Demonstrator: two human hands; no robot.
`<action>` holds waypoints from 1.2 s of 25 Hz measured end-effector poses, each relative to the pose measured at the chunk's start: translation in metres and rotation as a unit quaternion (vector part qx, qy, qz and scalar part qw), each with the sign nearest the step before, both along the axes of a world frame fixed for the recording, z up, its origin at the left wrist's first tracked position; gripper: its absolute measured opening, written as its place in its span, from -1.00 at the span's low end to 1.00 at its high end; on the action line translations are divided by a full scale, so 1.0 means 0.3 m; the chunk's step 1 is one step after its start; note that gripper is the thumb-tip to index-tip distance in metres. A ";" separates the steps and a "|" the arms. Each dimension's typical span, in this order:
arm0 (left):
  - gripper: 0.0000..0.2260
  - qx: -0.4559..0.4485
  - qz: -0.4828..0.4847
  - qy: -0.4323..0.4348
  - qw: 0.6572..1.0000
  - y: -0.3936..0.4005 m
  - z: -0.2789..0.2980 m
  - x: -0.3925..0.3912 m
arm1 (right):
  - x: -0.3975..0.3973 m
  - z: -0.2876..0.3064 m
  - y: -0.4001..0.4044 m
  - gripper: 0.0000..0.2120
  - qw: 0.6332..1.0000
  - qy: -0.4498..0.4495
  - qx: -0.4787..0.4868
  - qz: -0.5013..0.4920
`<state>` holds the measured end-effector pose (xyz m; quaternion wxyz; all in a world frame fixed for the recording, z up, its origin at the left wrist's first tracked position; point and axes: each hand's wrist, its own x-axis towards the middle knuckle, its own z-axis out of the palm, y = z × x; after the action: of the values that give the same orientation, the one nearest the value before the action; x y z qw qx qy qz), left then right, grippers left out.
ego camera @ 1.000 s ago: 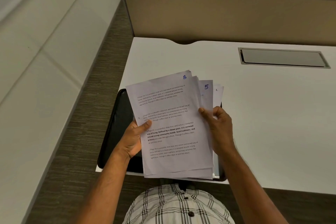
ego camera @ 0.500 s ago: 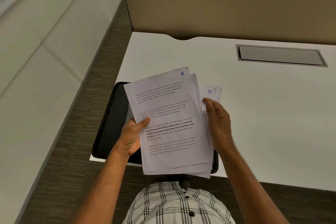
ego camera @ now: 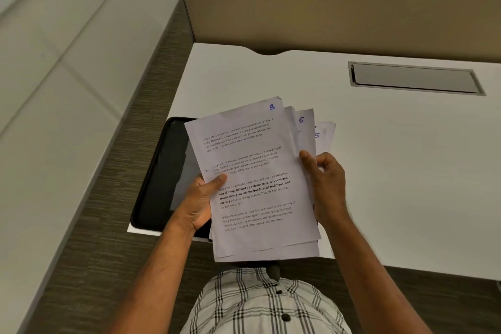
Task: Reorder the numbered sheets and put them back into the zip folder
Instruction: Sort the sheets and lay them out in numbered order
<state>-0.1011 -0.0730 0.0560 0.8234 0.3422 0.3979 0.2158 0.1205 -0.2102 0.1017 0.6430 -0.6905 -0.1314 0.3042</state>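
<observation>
I hold a fanned stack of white printed sheets [ego camera: 254,171] above the near left part of the desk. The top sheet bears a blue 8 at its upper right corner; sheets marked 6 [ego camera: 305,123] and 5 [ego camera: 321,135] peek out behind it on the right. My left hand [ego camera: 199,200] grips the stack's left edge, thumb on top. My right hand [ego camera: 324,184] pinches the right edge of the sheets. The black zip folder [ego camera: 160,171] lies flat on the desk under the stack, mostly hidden by paper and my left hand.
The white desk [ego camera: 379,157] stretches to the right, with a grey cable hatch [ego camera: 414,78] at the back. A beige partition [ego camera: 339,13] closes the far edge. Carpet and a white wall lie to the left. Office chairs stand behind the partition.
My right hand has shifted along the right edge and fanned the sheets further, so a sheet marked 6 now shows between the 8 and the 5.
</observation>
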 end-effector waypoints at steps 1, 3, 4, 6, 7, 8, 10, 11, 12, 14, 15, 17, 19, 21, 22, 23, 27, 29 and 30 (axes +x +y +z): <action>-0.50 0.001 0.003 0.003 1.000 -0.001 0.000 0.003 | 0.000 -0.004 -0.003 -0.70 1.000 -0.016 0.002 -0.008; -0.51 0.001 0.006 0.006 1.000 -0.001 0.004 0.009 | 0.001 -0.004 -0.009 -0.75 0.998 -0.057 0.002 -0.017; -0.53 0.001 0.007 0.004 1.000 0.000 0.006 0.010 | 0.004 -0.002 -0.012 -0.80 0.997 -0.077 0.000 -0.020; -0.58 0.003 0.010 0.000 1.000 -0.002 0.016 0.014 | 0.016 -0.004 -0.021 -0.81 0.996 -0.088 0.005 -0.026; -0.61 0.005 0.011 0.000 1.000 -0.004 0.020 0.017 | 0.022 -0.005 -0.027 -0.74 0.996 -0.088 0.010 -0.019; -0.63 0.006 0.012 0.000 1.000 -0.008 0.026 0.020 | 0.027 -0.005 -0.032 -0.67 0.995 -0.094 0.012 -0.008; -0.64 0.008 0.019 0.002 1.000 -0.015 0.036 0.027 | 0.039 -0.008 -0.035 -0.68 0.992 -0.125 -0.006 0.009; -0.65 0.011 0.022 0.002 1.000 -0.017 0.041 0.030 | 0.042 -0.009 -0.033 -0.71 0.991 -0.134 -0.021 0.014; -0.67 0.014 0.025 0.000 1.000 -0.019 0.048 0.034 | 0.045 -0.008 -0.030 -0.74 0.991 -0.126 -0.036 0.018; -0.71 0.023 0.028 0.000 0.999 -0.022 0.061 0.039 | 0.045 -0.002 -0.024 -0.77 0.995 -0.074 -0.054 0.041; -0.72 0.027 0.028 -0.001 0.999 -0.022 0.065 0.039 | 0.045 -0.002 -0.022 -0.79 0.995 -0.048 -0.060 0.057; -0.72 0.026 0.028 0.002 0.999 -0.022 0.069 0.037 | 0.046 -0.007 -0.017 -0.86 0.995 -0.024 -0.066 0.077; -0.71 0.023 0.021 0.001 1.000 -0.021 0.067 0.032 | 0.046 -0.006 -0.013 -0.92 0.996 -0.002 -0.056 0.073; -0.69 0.021 0.017 -0.002 1.000 -0.022 0.067 0.027 | 0.047 -0.008 -0.009 -0.88 0.997 0.021 -0.047 0.055; -0.68 0.020 0.017 -0.003 1.000 -0.022 0.066 0.024 | 0.045 -0.008 -0.008 -0.85 0.998 0.032 -0.040 0.047; -0.68 0.019 0.019 -0.004 1.000 -0.022 0.066 0.023 | 0.043 -0.007 -0.005 -0.81 0.998 0.037 -0.032 0.041; -0.68 0.018 0.027 -0.003 0.999 -0.019 0.057 0.024 | 0.031 -0.004 0.001 -0.68 1.000 0.009 -0.010 0.015; -0.69 0.014 0.035 -0.002 0.999 -0.013 0.052 0.029 | 0.027 -0.006 0.005 -0.70 1.000 -0.013 -0.001 -0.003; -0.69 0.016 0.040 -0.002 0.999 -0.009 0.051 0.032 | 0.031 -0.011 0.008 -0.72 1.000 -0.025 0.001 -0.011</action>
<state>-0.0915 -0.0758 0.0714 0.8093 0.3385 0.4061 0.2557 0.1296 -0.2078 0.0985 0.6430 -0.6989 -0.1405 0.2798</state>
